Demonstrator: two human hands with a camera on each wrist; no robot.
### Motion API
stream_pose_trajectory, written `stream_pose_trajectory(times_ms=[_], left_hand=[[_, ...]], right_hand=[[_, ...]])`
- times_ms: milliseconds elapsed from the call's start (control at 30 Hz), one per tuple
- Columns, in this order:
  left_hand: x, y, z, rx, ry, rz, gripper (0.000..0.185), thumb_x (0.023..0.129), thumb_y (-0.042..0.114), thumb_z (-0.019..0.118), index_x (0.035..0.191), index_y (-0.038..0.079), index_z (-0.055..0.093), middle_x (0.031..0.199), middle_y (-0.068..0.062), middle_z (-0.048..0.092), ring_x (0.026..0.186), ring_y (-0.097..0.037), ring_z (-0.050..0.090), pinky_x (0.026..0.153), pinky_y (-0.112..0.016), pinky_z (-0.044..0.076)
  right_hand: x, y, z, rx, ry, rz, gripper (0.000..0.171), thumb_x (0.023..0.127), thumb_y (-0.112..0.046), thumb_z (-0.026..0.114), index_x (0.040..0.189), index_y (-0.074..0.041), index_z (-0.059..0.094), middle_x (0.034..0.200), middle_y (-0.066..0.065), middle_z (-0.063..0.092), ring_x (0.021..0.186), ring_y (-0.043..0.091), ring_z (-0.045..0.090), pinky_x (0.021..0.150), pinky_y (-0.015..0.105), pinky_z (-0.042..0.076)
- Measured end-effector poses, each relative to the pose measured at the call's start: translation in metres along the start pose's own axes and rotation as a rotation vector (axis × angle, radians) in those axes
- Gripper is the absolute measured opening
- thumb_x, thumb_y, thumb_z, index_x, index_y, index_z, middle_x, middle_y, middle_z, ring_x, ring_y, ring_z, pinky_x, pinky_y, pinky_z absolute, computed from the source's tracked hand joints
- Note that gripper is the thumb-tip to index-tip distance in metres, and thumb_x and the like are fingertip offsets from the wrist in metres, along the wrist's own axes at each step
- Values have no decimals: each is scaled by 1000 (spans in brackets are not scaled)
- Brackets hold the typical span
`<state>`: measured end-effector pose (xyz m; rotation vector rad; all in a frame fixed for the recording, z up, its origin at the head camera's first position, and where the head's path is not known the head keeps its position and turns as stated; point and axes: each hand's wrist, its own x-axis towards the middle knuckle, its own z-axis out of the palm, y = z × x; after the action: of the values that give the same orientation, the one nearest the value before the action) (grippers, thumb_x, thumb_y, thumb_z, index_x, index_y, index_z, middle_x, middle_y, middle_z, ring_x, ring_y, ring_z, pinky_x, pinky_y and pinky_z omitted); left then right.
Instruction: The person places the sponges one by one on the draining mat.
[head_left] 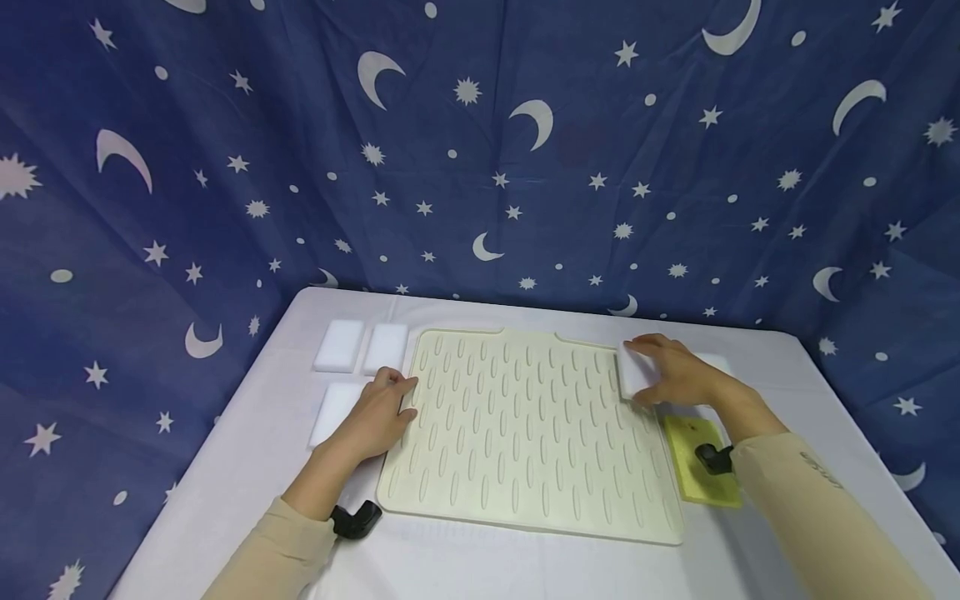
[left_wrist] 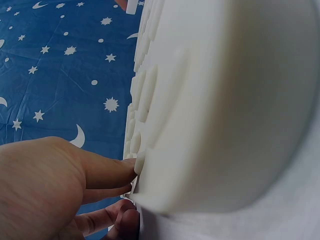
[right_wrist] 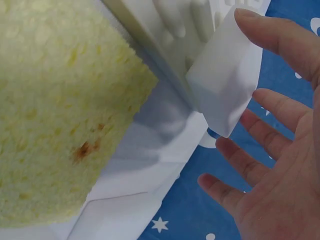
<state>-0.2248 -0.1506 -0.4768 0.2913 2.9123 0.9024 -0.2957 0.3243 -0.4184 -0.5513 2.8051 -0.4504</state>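
Far left on the white table (head_left: 247,467) sit three white sponge blocks (head_left: 339,346), untouched. The left hand (head_left: 375,421) lies flat, fingers straight, fingertips (left_wrist: 127,170) pressing the left edge of the cream ribbed drying mat (head_left: 525,433). Over at the mat's back right corner, the right hand (head_left: 675,371) has another white sponge block (head_left: 632,372) against its spread, relaxed fingers (right_wrist: 280,112), thumb on top. A yellow sponge (head_left: 701,458) lies just right of the mat.
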Motion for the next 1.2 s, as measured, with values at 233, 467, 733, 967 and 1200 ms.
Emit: stream_pose_trajectory(times_ms=[233,467,733,967,1200], left_hand=[[0,0,0,3,-5,-2,55,98,12,68,149,-2,52,144,-22,45,116,-37,52,99,-51,49],[1,1,0,-9,-7,-15,55,99,13,67,150,-1,51,145,-21,45,119,-37,51,101,-51,49],[0,1,1,-5,-3,-7,55,99,13,68,149,-2,52,144,-21,45,117,-36,51,100,-50,49],[1,0,1,3,8,3,55,98,11,68,148,-3,53,143,-22,46,116,-37,52,99,-50,49],[2,0,1,7,4,1,54,98,11,67,149,-3,52,143,-22,46,116,-37,52,99,-50,49]], right_hand=[[5,-3,2,1,-4,-2,101,79,-36,90,160,-5,37,163,24,31,146,50,30,117,70,28],[9,-7,6,0,9,-23,100,77,-37,91,157,-3,42,160,24,36,144,48,34,117,68,30],[12,-9,10,6,-6,-9,103,77,-40,91,158,-5,40,163,24,32,145,48,32,117,69,30],[14,-11,13,3,-11,-8,101,77,-40,91,158,-5,41,162,24,34,145,49,33,116,69,31],[14,-13,15,16,-17,-1,100,77,-39,91,157,-4,42,162,25,34,145,49,33,116,70,31]])
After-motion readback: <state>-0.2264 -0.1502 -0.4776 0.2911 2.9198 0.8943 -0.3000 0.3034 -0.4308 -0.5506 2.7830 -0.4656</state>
